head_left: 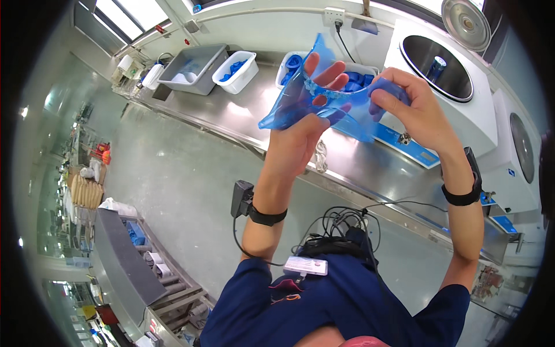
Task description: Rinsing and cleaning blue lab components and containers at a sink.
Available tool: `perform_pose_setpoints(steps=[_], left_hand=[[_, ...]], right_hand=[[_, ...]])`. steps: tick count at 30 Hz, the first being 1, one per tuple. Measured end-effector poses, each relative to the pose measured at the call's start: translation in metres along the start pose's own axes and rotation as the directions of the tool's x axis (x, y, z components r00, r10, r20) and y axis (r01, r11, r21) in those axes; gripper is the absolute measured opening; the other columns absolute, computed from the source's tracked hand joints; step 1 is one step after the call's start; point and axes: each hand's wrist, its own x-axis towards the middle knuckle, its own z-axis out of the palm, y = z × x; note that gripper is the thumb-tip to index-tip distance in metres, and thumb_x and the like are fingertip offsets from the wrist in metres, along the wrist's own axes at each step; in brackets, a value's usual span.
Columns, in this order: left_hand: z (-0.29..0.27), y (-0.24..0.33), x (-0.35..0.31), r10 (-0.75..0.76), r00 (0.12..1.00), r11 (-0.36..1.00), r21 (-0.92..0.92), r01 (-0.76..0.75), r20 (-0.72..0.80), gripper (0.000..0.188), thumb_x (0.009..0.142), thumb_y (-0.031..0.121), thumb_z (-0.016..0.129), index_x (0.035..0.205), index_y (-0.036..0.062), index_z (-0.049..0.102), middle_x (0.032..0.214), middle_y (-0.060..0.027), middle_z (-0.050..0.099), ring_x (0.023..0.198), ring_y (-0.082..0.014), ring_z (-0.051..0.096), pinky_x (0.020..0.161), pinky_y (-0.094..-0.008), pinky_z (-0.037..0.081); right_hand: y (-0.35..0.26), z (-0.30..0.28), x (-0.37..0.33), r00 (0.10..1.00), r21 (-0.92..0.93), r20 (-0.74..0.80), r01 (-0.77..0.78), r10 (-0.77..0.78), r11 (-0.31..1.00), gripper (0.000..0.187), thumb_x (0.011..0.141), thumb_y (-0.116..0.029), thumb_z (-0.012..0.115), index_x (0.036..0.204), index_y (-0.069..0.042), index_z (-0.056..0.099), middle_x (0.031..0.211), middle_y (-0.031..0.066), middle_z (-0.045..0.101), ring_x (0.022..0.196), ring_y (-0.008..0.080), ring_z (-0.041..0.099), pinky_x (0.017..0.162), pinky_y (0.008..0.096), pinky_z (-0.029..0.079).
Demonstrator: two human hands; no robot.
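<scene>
A thin, see-through blue plastic sheet [289, 104] with a ragged, crumbly upper edge is held up in front of me over the steel counter. My left hand [298, 136] grips it from below, thumb on the near side, fingers spread beyond and partly seen through the film. My right hand [425, 113] is closed at the sheet's right end, pinching a darker blue bunched piece [390, 95] between thumb and fingers. Whether that piece is joined to the sheet, I cannot tell. Behind my hands, a white tub of blue pieces [293, 61] is partly hidden.
Along the steel counter [243, 113] stand a grey bin [193, 69] and a white tub [237, 72] with blue bits. At right is a white machine [399, 52] with an open round chamber. A coiled white cord [321, 156] hangs at the counter edge. Black cables [341, 222] gather near my waist.
</scene>
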Motion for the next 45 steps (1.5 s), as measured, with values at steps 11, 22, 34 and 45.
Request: perform_pose_setpoints(steps=[11, 22, 34, 45], left_hand=[[-0.043, 0.048, -0.082, -0.059, 0.994, 0.992, 0.109, 0.069, -0.088, 0.056, 0.096, 0.004, 0.043, 0.15, 0.0089, 0.027, 0.131, -0.0222, 0.053, 0.115, -0.0362, 0.06, 0.094, -0.0446, 0.054], [-0.049, 0.069, -0.142, 0.011, 0.993, 0.996, -0.086, -0.022, -0.119, 0.055, 0.099, 0.017, 0.052, 0.147, 0.0052, 0.029, 0.125, -0.0222, 0.06, 0.109, -0.0256, 0.063, 0.092, -0.0372, 0.053], [-0.045, 0.045, -0.144, 0.051, 0.943, 0.965, 0.259, 0.038, -0.328, 0.015, 0.093, 0.015, 0.065, 0.105, 0.006, 0.064, 0.097, -0.0083, 0.069, 0.083, -0.0148, 0.067, 0.069, -0.028, 0.056], [-0.043, 0.041, -0.146, 0.135, 0.932, 0.942, 0.336, -0.016, -0.335, 0.018, 0.091, 0.008, 0.067, 0.104, -0.0034, 0.063, 0.096, -0.0096, 0.069, 0.088, -0.0168, 0.067, 0.077, -0.0286, 0.059]], right_hand=[[-0.066, 0.083, -0.019, 0.991, -0.199, -0.121, -0.081, 0.057, 0.977, 0.021, 0.094, -0.025, 0.061, 0.098, -0.005, 0.066, 0.074, -0.0022, 0.06, 0.066, 0.0033, 0.052, 0.053, 0.0215, 0.04], [-0.067, 0.113, -0.045, 0.986, -0.29, -0.003, -0.158, 0.164, 0.944, 0.021, 0.093, -0.026, 0.061, 0.095, -0.005, 0.066, 0.071, -0.002, 0.059, 0.061, 0.004, 0.05, 0.051, 0.0205, 0.04], [-0.028, 0.108, -0.068, 0.997, -0.604, -0.057, -0.076, 0.052, 0.794, 0.028, 0.09, -0.027, 0.065, 0.104, -0.003, 0.068, 0.094, 0.0055, 0.066, 0.087, 0.0143, 0.06, 0.078, 0.0302, 0.048], [-0.017, 0.191, -0.049, 0.999, -0.129, -0.052, -0.009, 0.002, 0.992, 0.028, 0.087, -0.027, 0.069, 0.097, -0.001, 0.069, 0.085, 0.0037, 0.067, 0.085, 0.0117, 0.06, 0.08, 0.027, 0.045]])
